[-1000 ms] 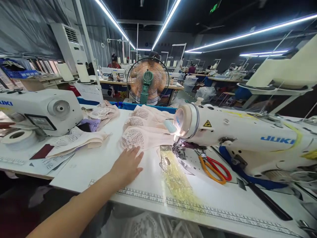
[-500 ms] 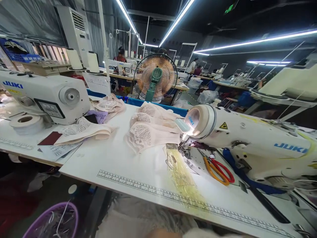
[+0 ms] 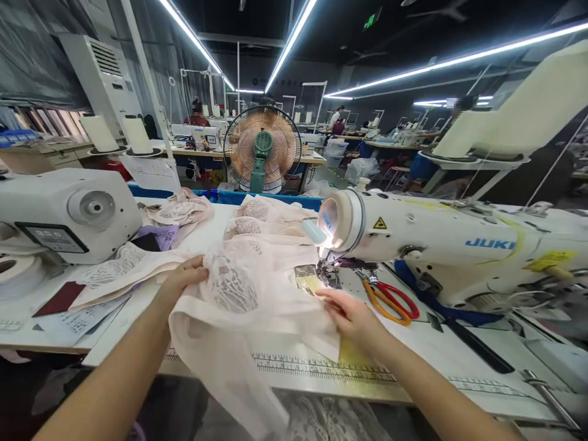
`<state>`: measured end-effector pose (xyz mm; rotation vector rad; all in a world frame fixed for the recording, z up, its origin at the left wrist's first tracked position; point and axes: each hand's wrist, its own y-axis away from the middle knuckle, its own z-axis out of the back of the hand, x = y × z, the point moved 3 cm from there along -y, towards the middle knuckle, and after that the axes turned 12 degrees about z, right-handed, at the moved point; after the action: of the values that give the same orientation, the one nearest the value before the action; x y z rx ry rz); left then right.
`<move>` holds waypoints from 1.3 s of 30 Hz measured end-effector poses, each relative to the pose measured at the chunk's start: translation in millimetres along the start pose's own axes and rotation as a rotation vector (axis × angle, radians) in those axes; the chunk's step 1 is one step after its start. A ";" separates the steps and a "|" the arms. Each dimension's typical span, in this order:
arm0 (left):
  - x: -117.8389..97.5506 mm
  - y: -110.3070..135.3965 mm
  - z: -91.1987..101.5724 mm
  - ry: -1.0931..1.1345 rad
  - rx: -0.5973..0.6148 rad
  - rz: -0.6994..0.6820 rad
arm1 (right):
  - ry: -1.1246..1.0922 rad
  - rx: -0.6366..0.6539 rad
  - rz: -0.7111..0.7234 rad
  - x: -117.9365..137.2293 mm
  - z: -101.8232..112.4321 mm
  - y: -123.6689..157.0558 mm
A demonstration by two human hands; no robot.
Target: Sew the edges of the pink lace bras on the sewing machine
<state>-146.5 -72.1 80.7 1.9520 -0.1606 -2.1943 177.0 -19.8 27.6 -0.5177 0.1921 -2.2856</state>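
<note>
My left hand [image 3: 184,277] grips the left edge of a pale pink lace garment piece [image 3: 243,312] and my right hand [image 3: 351,315] pinches its right edge. The piece is spread over the white table [image 3: 151,306] in front of me and hangs over the near edge. Just beyond my right hand sits the needle area [image 3: 328,269] of a white JUKI sewing machine [image 3: 441,242], lit by its lamp. Behind the held piece lies a stack of similar pink lace pieces [image 3: 266,220].
Orange-and-red scissors [image 3: 390,300] lie on the machine bed. A second sewing machine [image 3: 68,214], more lace pieces [image 3: 119,272], a tape roll [image 3: 16,272] and papers are at left. A standing fan [image 3: 261,147] is behind the table. Other workers sit at distant stations.
Neither hand was in view half a second ago. Now both hold a pink lace piece spread on the table before the needle. The camera has swung back left.
</note>
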 end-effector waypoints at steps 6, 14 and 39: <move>-11.5 -36.2 21.5 -0.824 -0.578 -0.141 | 0.284 -0.015 -0.059 -6.3 -27.4 -38.7; 16.5 -49.2 -160.7 -1.306 0.204 -0.737 | 0.495 -0.046 -0.019 -8.1 -28.3 -33.7; 14.7 -92.7 -208.3 -1.452 0.121 -0.639 | 0.165 -0.266 0.154 -10.6 -20.3 43.8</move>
<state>51.3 25.6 21.3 -0.0020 0.1681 -3.5691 203.9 -42.9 -6.8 -0.4310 0.6038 -2.1625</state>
